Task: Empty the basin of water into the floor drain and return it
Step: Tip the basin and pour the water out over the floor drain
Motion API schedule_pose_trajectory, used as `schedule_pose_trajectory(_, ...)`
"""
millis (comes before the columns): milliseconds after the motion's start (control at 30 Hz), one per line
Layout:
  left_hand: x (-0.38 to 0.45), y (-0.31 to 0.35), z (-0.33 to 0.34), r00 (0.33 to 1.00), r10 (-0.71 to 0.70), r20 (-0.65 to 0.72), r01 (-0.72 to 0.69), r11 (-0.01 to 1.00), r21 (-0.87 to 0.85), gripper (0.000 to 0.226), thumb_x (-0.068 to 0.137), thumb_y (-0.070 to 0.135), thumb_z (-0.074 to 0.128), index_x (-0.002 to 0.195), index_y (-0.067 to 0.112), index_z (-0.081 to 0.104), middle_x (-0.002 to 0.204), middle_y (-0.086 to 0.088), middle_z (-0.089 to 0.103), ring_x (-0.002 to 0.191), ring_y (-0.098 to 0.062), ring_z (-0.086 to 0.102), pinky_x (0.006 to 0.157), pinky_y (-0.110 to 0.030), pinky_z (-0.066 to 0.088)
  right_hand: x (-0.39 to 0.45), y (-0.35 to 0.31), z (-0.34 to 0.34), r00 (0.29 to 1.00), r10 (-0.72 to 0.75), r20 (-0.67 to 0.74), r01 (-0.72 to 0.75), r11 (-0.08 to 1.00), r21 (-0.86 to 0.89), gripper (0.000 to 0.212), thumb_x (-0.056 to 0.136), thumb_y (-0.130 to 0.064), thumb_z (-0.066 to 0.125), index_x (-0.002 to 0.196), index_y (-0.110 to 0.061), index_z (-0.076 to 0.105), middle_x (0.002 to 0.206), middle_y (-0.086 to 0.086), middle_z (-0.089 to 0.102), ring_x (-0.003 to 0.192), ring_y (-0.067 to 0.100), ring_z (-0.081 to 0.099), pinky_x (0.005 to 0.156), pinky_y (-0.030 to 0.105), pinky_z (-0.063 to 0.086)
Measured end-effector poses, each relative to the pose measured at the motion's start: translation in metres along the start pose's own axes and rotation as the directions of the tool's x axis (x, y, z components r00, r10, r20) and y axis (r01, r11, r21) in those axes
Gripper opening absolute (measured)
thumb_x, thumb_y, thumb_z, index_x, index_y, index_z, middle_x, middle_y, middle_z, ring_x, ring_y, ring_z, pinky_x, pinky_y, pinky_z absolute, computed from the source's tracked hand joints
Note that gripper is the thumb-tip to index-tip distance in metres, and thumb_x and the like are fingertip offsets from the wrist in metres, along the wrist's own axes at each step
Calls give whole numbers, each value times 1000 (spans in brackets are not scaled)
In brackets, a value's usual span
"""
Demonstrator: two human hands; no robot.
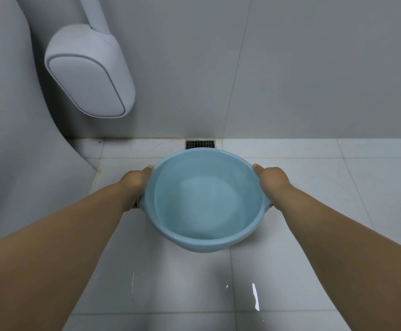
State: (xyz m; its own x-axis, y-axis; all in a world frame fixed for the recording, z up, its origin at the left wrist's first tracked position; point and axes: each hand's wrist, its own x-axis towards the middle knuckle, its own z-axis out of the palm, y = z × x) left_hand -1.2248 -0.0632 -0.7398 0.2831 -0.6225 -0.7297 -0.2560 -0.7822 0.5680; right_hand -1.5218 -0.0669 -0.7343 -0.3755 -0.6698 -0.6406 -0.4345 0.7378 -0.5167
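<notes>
We hold the basin (pixel 206 199) level above the floor, left hand (pixel 137 185) and right hand (pixel 272 183) each grasping its rim, with the floor drain (pixel 200 144) straight ahead beyond its far edge.

No text, label, brand, number or sign can be read on anything in view.
</notes>
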Motion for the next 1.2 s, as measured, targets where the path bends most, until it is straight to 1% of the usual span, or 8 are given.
schedule_pose_trajectory(233,-3,2,1,1000,-5,-12,5,1000,-8,45,103,49,40,93,12,64,88,-6,69,72,-26,65,54,-30,48,0,0,0,1000,4,1,-4,1000,12,42,100,-37,44,70,-6,48,69,9,51,59,26,48,52,29,39)
schedule_pose_trajectory(533,-4,3,1,1000,7,-3,-7,1000,-8,45,104,47,39,92,11,63,89,-8,68,73,-27,65,55,-31,50,1,-1,-1,1000,8,10,-8,1000,17,40,99,-35,44,70,-7,46,70,9,49,60,26,47,52,29,39)
schedule_pose_trajectory(700,-5,4,1,1000,5,-7,-5,1000,-13,44,103,47,40,90,12,63,90,-8,68,76,-28,66,59,-33,52,1,1,-1,1000,4,11,-4,1000,12,41,99,-35,43,70,-7,46,69,9,49,59,26,47,51,29,38)
schedule_pose_trajectory(800,-6,4,1,1000,8,-10,-8,1000,-11,44,104,47,40,91,12,63,89,-8,68,74,-27,65,56,-32,51,1,0,-1,1000,10,10,-10,1000,-7,41,100,-34,43,69,-6,45,67,9,47,58,25,45,50,28,36)
schedule_pose_trajectory(867,-6,4,1,1000,8,-9,-9,1000,-4,44,104,47,39,92,12,63,88,-8,68,72,-26,65,54,-31,49,1,0,-1,1000,6,13,-6,1000,-29,41,100,-34,42,70,-6,46,67,8,46,57,25,45,49,28,35)
schedule_pose_trajectory(1000,-5,4,1,1000,5,-6,-5,1000,-8,44,103,48,39,91,13,63,88,-7,68,72,-26,65,54,-31,49,2,0,-1,1000,-3,31,5,999,-47,35,100,-31,41,77,-6,49,69,8,48,57,24,46,48,26,35)
schedule_pose_trajectory(1133,-6,5,1,1000,2,-11,-2,1000,-9,44,103,49,39,91,13,63,88,-6,68,71,-25,65,52,-29,47,3,0,-1,1000,15,17,-15,1000,21,40,99,-34,44,70,-6,47,70,10,50,59,26,48,52,28,39)
schedule_pose_trajectory(1200,-6,5,1,1000,3,-9,-3,1000,-10,44,103,49,39,92,13,62,88,-6,68,71,-25,65,52,-29,47,2,-1,-1,1000,19,20,-20,999,27,40,99,-35,44,71,-7,48,73,11,52,64,28,51,53,29,41)
